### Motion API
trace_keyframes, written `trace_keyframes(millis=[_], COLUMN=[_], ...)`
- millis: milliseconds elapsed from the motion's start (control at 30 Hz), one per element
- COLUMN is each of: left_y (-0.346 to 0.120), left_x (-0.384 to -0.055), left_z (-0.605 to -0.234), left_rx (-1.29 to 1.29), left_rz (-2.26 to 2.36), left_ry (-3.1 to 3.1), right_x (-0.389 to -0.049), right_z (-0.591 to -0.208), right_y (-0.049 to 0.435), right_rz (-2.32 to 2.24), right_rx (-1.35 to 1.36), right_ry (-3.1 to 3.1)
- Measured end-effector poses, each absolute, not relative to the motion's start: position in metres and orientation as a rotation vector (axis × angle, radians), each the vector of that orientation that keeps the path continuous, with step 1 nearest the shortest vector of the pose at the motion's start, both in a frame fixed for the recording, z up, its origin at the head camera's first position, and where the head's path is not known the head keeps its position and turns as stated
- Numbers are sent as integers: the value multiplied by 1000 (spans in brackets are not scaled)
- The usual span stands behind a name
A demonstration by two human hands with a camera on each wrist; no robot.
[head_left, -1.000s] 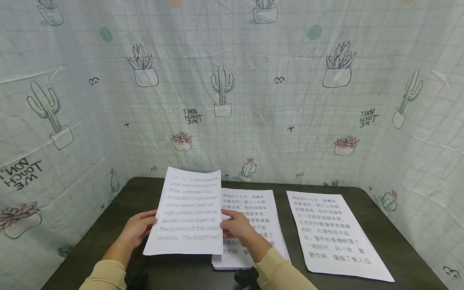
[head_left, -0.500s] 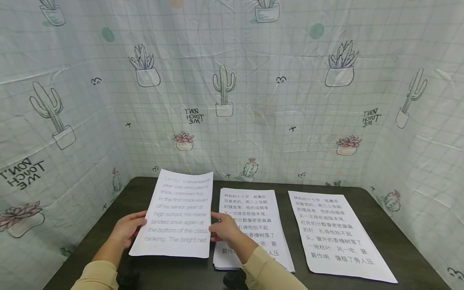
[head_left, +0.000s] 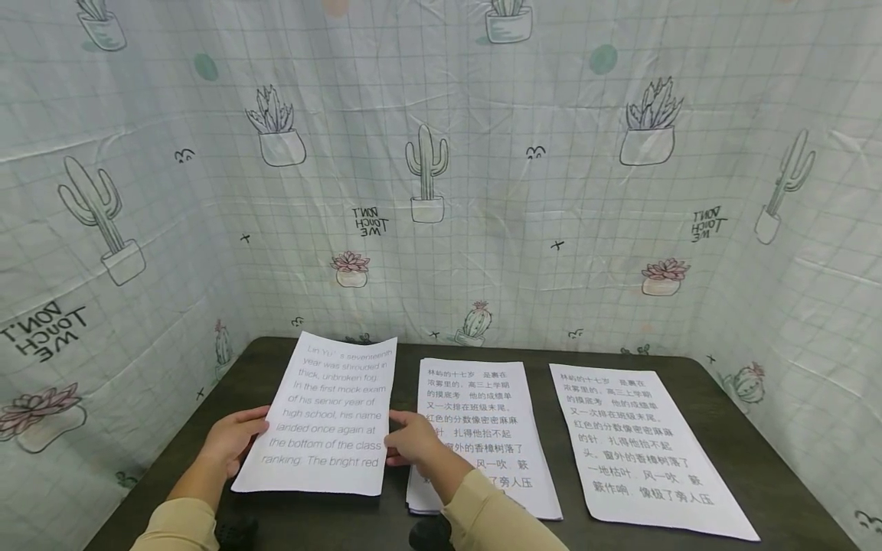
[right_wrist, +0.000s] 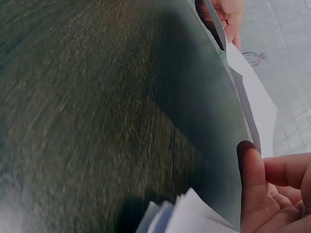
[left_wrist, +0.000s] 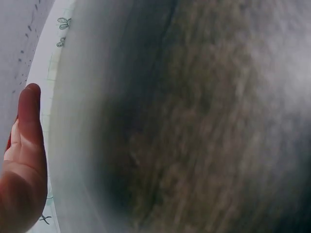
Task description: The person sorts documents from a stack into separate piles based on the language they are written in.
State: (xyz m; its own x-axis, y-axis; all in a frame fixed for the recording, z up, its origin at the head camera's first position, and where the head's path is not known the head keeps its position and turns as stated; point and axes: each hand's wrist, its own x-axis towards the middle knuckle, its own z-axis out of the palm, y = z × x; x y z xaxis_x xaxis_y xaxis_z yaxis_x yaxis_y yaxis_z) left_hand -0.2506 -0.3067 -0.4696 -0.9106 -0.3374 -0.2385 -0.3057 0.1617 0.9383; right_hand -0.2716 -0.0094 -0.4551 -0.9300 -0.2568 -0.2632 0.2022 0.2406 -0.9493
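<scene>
Eng. sheet (head_left: 324, 421) is now further L & lower than 1 sec ago, clear of the pile (head_left: 475, 413) it overlapped; looks tilted just above table (head_left: 737, 448). L hand (head_left: 230, 440) pinches its L edge, R hand (head_left: 416, 440) its R. So it's prob. separated, not yet released.

Left hand (head_left: 233, 444) partly behind printed sheet (head_left: 324, 417)

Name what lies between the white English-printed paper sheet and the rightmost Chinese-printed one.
A white Chinese-printed paper stack, partly behind the right hand: head view.
</scene>
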Motion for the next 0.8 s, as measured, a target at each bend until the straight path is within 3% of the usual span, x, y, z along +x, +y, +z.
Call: trace_keyframes(millis=[800], left_y=[-310], left_x=[-253], left_z=[-480], left_rx=[805], left_rz=[-1770], left_ry=[-2451], right_x=[-268], right_z=[-453], right_y=[-22], right_rz=[-1673], right_rx=[-65], right_ry=[2117])
